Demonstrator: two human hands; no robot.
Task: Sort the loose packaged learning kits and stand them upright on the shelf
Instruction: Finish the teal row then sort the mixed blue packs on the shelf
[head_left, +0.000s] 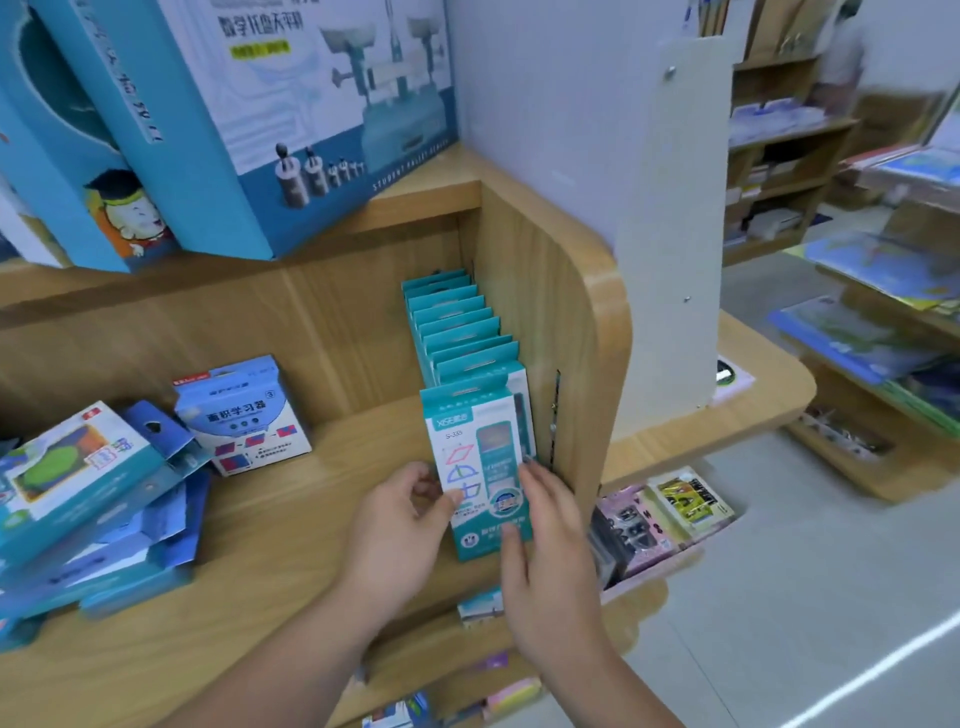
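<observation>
A row of teal packaged kits (457, 322) stands upright against the right wall of the wooden shelf (291, 509). The front kit (475, 447), teal and white with coloured shape outlines, stands at the shelf's front edge. My left hand (400, 525) pinches its lower left edge with thumb and fingers. My right hand (545, 540) grips its lower right side, thumb across the front. A loose heap of blue kits (98, 499) lies flat and tilted at the left, and one white-and-blue kit (244, 415) leans behind it.
Large blue boxes (291, 119) stand on the shelf above. A lower shelf holds small pink and yellow packs (670, 514). A white panel (670, 223) rises beside the shelf's rounded end. Grey floor and more shelving with books (883, 322) lie to the right.
</observation>
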